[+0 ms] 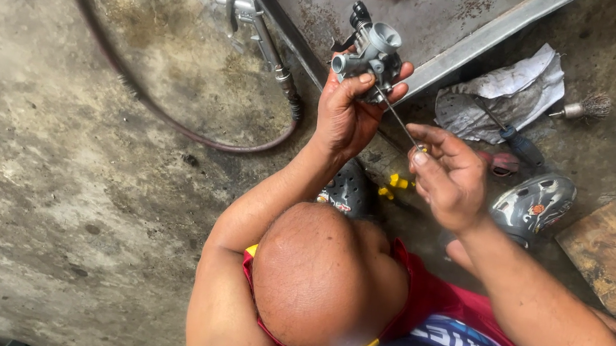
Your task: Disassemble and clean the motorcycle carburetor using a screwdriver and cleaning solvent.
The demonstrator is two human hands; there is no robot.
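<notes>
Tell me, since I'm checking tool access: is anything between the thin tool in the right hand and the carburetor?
Nothing visible. The right hand pinches the thin metal tool, whose tip runs straight to the carburetor, held up in the left hand. The left thumb lies beside the tool's tip, not across it.

A small grey metal carburettor (371, 55) sits just above the middle of the frame, held up off the floor in the left hand (348, 114). Its round open throat faces the upper right, a short tube sticks out at its left side, and a dark fitting tops it. A thin metal rod (399, 122) runs slantwise from the carburettor's underside down to the right, its lower end pinched between the fingertips of the right hand (448, 177).
</notes>
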